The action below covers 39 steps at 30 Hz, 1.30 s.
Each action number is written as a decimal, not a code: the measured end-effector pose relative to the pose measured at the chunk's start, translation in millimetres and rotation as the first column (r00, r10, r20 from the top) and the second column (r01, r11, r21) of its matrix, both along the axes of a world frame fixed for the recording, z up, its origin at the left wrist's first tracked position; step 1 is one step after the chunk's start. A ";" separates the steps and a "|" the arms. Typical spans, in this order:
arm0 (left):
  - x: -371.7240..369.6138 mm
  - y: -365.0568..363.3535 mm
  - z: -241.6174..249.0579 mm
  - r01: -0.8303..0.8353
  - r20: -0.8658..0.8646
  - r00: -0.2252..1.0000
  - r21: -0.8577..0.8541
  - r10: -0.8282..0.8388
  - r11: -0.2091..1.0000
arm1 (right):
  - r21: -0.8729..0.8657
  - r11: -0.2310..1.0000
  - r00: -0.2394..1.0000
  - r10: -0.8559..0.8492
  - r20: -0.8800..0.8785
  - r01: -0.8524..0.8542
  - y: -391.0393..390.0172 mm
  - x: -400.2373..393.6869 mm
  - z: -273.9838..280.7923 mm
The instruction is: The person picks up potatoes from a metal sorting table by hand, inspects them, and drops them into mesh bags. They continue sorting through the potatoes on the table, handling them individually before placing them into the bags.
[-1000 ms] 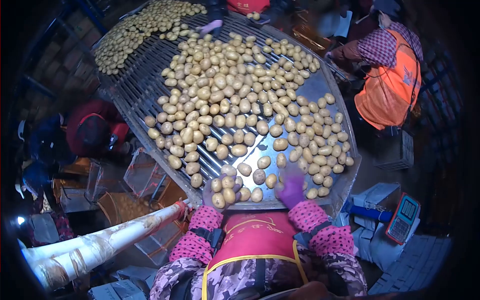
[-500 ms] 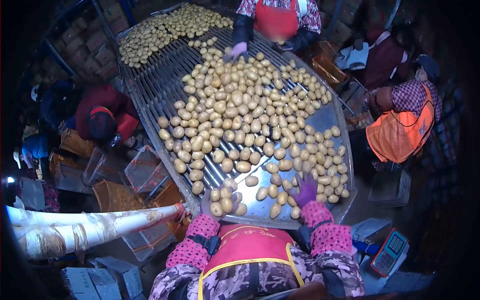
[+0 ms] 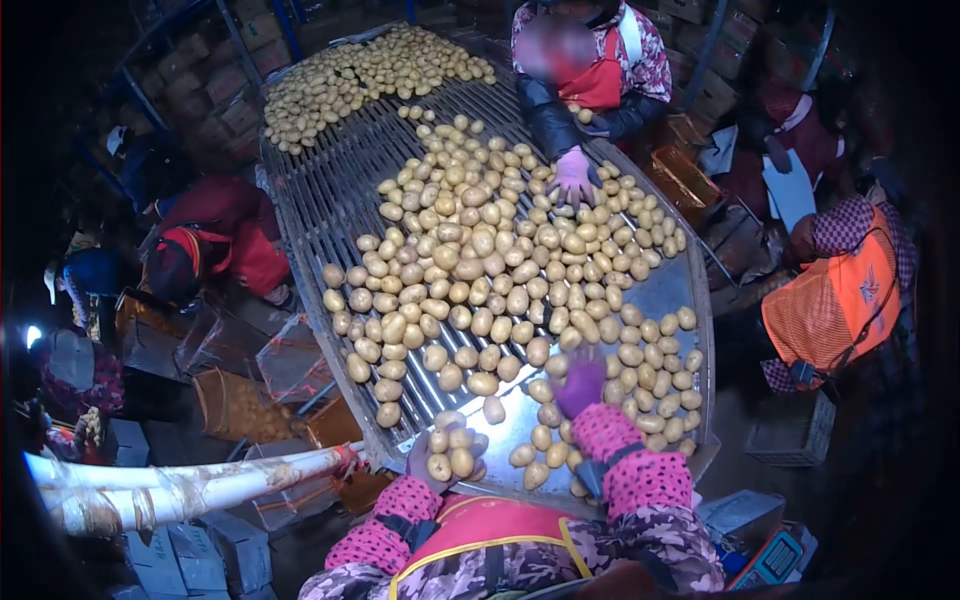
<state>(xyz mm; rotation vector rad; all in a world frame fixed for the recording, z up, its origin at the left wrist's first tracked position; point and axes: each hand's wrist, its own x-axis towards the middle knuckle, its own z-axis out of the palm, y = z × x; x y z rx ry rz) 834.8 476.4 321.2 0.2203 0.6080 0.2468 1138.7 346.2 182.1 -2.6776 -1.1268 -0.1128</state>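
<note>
Potatoes (image 3: 470, 268) in hundreds, wearer's two gloved hands (image 3: 579, 388)

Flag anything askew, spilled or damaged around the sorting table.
One oddity: the white pipes left of the table carry ragged, brownish wrapping, so they look patched or worn; whether they're damaged underneath is hidden. No potatoes are visibly spilling over the table's edge, though the surroundings are dark.
</note>
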 end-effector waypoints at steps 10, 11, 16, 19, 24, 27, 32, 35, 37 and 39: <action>-4.0 4.6 -24.8 -0.028 -0.094 0.995 -0.070 0.021 0.997 | 0.202 0.862 0.880 0.475 0.005 -0.466 124.0 34.3 47.2; -2.2 6.0 -26.3 -0.031 -0.105 0.994 -0.065 0.024 0.997 | 0.131 0.871 0.880 0.475 0.020 -0.473 131.9 50.9 31.6; -1.2 11.3 -30.4 -0.051 -0.161 0.986 -0.039 0.044 0.998 | -0.078 0.934 0.934 0.341 -0.106 -0.349 132.7 121.1 44.4; -3.1 12.1 -30.7 -0.050 -0.169 0.985 -0.045 0.042 0.998 | -0.110 0.975 0.975 0.176 -0.136 -0.192 112.5 140.5 54.3; -4.1 11.4 -30.6 -0.030 -0.174 0.985 -0.043 0.022 0.999 | -0.221 0.975 0.986 -0.058 -0.154 0.022 59.2 109.2 72.5; -4.4 12.5 -32.7 -0.017 -0.168 0.986 -0.047 0.009 0.999 | -0.142 0.989 0.995 -0.057 -0.076 0.046 11.0 67.5 42.2; -6.3 11.0 -33.5 0.003 -0.160 0.987 -0.051 -0.012 0.999 | -0.001 0.979 0.957 0.197 -0.211 -0.202 -31.0 -18.5 21.4; -7.2 11.8 -34.0 0.013 -0.159 0.987 -0.049 -0.021 0.999 | 0.090 0.976 0.953 0.214 -0.216 -0.199 -30.6 -66.8 36.8; -7.6 11.3 -33.8 0.018 -0.161 0.987 -0.049 -0.026 0.999 | 0.126 0.971 0.948 0.229 -0.220 -0.205 -28.4 -79.2 50.3; -8.0 9.8 -33.5 0.026 -0.167 0.985 -0.055 -0.034 0.998 | 0.162 0.954 0.928 0.284 -0.239 -0.250 -25.4 -77.1 40.0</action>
